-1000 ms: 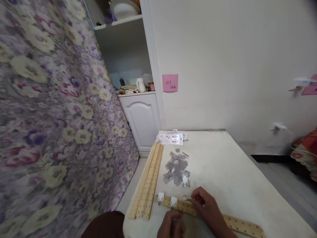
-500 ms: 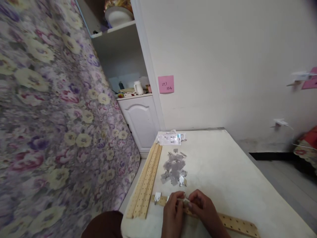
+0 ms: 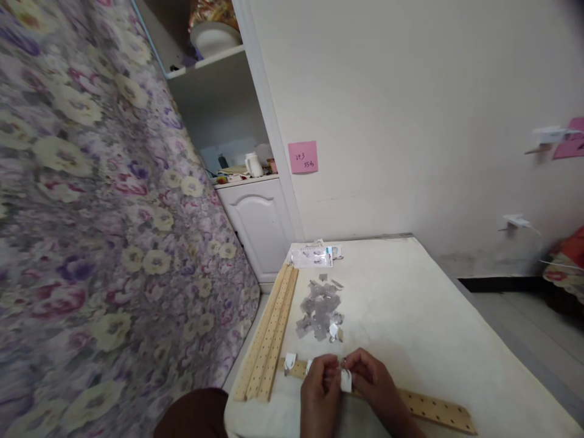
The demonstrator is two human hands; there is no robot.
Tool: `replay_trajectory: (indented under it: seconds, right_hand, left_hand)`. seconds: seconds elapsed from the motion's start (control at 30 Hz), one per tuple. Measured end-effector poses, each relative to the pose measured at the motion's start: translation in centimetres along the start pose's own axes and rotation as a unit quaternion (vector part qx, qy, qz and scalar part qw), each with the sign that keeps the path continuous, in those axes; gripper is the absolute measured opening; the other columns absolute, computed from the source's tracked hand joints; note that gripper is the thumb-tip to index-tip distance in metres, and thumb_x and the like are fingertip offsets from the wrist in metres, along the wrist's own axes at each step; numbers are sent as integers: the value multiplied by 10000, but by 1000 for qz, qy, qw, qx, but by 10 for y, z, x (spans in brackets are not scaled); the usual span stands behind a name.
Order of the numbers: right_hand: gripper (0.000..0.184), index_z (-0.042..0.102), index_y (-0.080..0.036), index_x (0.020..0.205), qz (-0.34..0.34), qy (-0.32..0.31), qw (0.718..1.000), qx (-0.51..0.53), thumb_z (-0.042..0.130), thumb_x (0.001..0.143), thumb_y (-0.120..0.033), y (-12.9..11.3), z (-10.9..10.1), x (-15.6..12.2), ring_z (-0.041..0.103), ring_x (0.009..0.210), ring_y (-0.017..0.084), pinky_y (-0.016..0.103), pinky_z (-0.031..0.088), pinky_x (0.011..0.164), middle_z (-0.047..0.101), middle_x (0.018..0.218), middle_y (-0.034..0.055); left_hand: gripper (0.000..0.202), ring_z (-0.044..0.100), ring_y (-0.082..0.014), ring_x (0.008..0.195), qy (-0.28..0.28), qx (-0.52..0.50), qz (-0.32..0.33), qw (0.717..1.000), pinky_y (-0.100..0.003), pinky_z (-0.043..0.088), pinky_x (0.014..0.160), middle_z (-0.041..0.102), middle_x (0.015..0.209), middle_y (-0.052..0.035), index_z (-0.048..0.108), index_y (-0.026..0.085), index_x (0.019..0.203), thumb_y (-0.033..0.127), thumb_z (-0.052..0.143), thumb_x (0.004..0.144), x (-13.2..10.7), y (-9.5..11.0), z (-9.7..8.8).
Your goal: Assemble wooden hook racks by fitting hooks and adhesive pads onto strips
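Observation:
Near the front of the table, my left hand (image 3: 320,389) and my right hand (image 3: 373,378) meet with fingertips pinched. Between them is a small white card (image 3: 346,381) with a tiny metal piece at its top, too small to make out. The right fingers grip it; the left fingers pinch close against its edge, and what they hold is hidden. Below both hands lies a wooden strip with holes (image 3: 433,409), partly covered by them. Another white card (image 3: 290,362) sits on the strip's left end.
Further up the table lies a pile of small grey translucent pieces (image 3: 322,307). More perforated wooden strips (image 3: 269,340) run along the left edge. A clear package (image 3: 312,257) rests at the back. A flowered curtain (image 3: 114,243) hangs left.
The white card between my hands has turned, and its white face now shows below the fingertips. Both hands stay nearly in the same place.

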State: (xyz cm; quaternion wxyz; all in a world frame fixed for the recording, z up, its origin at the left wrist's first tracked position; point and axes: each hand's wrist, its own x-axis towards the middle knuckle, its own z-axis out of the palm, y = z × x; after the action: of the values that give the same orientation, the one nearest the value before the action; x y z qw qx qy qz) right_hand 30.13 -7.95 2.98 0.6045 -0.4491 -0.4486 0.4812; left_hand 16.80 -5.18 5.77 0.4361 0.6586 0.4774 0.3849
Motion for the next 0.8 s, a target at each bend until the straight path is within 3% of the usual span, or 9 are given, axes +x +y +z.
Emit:
replay_trajectory:
  seconds: [0.3,0.43,0.57,0.8]
  right_hand:
    - [92,553,-181,706,24,5,999,32,595,694,-262,7,-2,-1,568,667,155,270,429,634,620,700,1]
    - [153,578,-177,725,76,-28,992,100,610,706,-325,10,-4,-1,532,597,121,241,407,587,589,648,-24]
    - [221,564,-186,727,114,-39,981,156,635,682,-391,10,-5,-1,528,599,114,230,413,568,573,663,-25]
    - [269,566,-194,774,135,-60,975,167,546,748,-461,5,-6,-4,530,595,115,195,384,469,588,728,1]
  left_hand:
    - [293,640,-193,808,9,-47,-14,999,-316,503,764,683,868,-63,602,165,990,290,600,726,0,-12,3]
    - [394,618,-166,765,-37,-7,35,999,-312,493,761,661,989,-73,601,187,1105,221,584,714,1,-7,-2]
    - [243,602,-171,814,-88,27,67,993,-272,471,736,659,956,-47,672,215,957,201,548,748,1,4,-7]
    - [189,582,-159,702,-81,67,76,992,-246,436,645,641,759,-29,698,225,841,261,514,816,-3,10,-11]
